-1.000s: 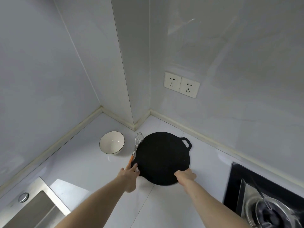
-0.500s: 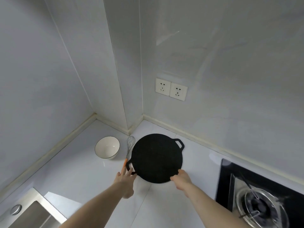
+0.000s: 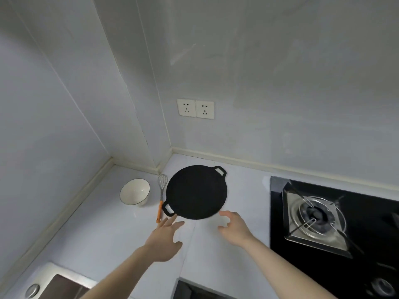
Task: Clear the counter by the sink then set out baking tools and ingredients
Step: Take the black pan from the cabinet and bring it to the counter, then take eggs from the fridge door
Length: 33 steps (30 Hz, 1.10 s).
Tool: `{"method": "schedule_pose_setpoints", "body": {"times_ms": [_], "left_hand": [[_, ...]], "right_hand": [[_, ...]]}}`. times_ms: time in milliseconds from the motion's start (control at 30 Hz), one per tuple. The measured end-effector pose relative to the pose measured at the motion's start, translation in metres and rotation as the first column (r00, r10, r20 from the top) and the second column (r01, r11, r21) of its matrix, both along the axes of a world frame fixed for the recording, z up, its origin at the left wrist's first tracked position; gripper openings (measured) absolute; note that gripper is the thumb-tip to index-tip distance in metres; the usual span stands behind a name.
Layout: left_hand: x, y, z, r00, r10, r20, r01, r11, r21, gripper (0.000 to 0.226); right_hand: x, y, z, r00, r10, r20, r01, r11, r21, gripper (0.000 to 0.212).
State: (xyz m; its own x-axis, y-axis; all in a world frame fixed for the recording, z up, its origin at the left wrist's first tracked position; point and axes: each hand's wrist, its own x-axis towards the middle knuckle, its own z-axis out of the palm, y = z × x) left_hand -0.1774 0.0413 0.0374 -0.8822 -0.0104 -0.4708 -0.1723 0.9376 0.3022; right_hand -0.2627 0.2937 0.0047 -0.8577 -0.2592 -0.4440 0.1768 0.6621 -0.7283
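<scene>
Centrally on the white worktop (image 3: pixel 103 229), toward its back corner: round black griddle pan (image 3: pixel 196 192) with two loop handles, lying flat. Just left of it, touching or nearly so, a wire whisk (image 3: pixel 162 194) with orange handle; further left, a white bowl (image 3: pixel 135 192), upright. Left hand (image 3: pixel 165 240) spread wide, empty, fingertips just short of pan's near handle. Right hand (image 3: pixel 234 229) also splayed, empty, beside pan's front edge. Gas hob (image 3: pixel 319 216) at right edge; sink (image 3: pixel 54 285) at front-left corner.
</scene>
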Motion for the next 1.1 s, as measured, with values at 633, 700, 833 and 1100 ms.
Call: {"method": "schedule_pose_setpoints", "body": {"times_ms": [633,700,833,1100], "left_hand": [[0.103,0.097,0.060,0.946,-0.205,-0.250,0.279,0.909,0.309,0.054],[0.102,0.116,0.069,0.930,-0.243,-0.277,0.325,0.896,0.303,0.053],[0.097,0.171,0.088,0.889,-0.315,-0.333,0.415,0.860,0.295,0.051],[0.100,0.349,0.107,0.795,-0.439,-0.419,0.579,0.756,0.306,0.051]], "right_hand": [[0.200,0.095,0.086,0.947,-0.290,-0.137,0.275,0.954,-0.118,0.053],[0.212,0.113,0.098,0.937,-0.314,-0.155,0.297,0.947,-0.125,0.055],[0.235,0.168,0.123,0.899,-0.387,-0.205,0.361,0.920,-0.155,0.056],[0.312,0.341,0.152,0.762,-0.578,-0.293,0.533,0.816,-0.224,0.051]]}}
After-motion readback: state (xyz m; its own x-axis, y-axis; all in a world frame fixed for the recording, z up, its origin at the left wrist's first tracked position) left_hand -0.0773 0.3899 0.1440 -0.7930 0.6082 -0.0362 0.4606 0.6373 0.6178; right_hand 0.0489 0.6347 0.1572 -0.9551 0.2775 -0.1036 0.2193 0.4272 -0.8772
